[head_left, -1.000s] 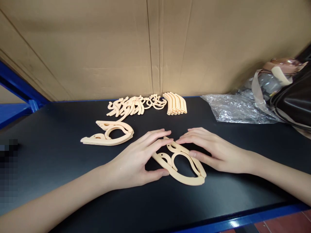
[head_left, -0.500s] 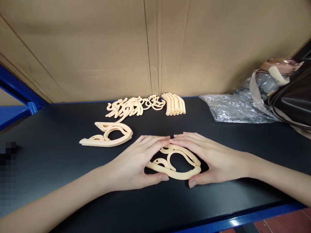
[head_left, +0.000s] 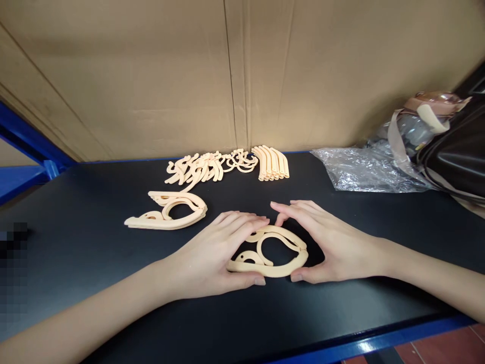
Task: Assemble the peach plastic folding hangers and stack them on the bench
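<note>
A cream folding hanger (head_left: pixel 282 270), folded up with its hook curled inside, lies flat on the dark tabletop in front of me. My left hand (head_left: pixel 223 253) grips its left end, with the fingers over the far side and the thumb along the near edge; that end is partly hidden. Around the right end curves my right hand (head_left: pixel 326 242), fingers apart and raised, its thumb close to the near edge; whether it touches I cannot tell. Left of my hands, more folded hangers (head_left: pixel 185 221) are stacked.
At the back lie a pile of curved cream pieces (head_left: pixel 195 169), several hooks (head_left: pixel 241 161) and a row of cream arms (head_left: pixel 270 162). To the right are a clear plastic bag (head_left: pixel 364 167), a bottle with a strap (head_left: pixel 417 124) and a dark bag (head_left: pixel 462 146). Cardboard (head_left: pixel 151 76) stands behind.
The fingers of my right hand have opened and come away from the hanger and from my left fingertips. The hanger has shifted slightly left. My left hand has hardly moved.
</note>
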`<action>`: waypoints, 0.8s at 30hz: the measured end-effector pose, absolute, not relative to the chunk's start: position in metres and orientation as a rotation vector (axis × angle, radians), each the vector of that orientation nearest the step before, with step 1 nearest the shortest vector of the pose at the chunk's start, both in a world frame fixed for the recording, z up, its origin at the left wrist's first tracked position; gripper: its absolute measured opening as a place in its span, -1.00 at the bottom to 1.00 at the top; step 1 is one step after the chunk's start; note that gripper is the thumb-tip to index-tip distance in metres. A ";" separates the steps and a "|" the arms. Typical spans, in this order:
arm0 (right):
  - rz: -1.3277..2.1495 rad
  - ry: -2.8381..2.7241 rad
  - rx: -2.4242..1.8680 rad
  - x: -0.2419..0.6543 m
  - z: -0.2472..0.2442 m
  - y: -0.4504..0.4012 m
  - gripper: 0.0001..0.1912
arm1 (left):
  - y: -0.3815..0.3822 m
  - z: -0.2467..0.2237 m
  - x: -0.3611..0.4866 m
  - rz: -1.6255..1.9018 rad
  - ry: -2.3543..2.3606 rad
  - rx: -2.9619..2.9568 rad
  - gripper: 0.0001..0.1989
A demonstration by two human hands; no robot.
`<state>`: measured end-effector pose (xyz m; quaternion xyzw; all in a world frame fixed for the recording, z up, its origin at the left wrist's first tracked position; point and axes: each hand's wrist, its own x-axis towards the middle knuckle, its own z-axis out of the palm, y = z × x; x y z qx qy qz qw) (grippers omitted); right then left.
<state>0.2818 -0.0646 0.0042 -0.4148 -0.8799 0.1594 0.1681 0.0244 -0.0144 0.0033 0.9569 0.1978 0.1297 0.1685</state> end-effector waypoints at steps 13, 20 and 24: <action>0.448 -2.404 -1.051 0.280 0.002 -0.064 0.00 | -0.020 0.008 0.027 0.434 0.619 2.729 -0.32; 0.339 -2.167 -1.083 0.290 0.006 -0.062 -0.09 | -0.019 0.014 0.026 0.541 0.747 2.840 -0.36; 0.337 -2.141 -1.149 0.292 0.006 -0.059 -0.20 | -0.001 0.033 0.016 0.572 0.962 2.802 -0.36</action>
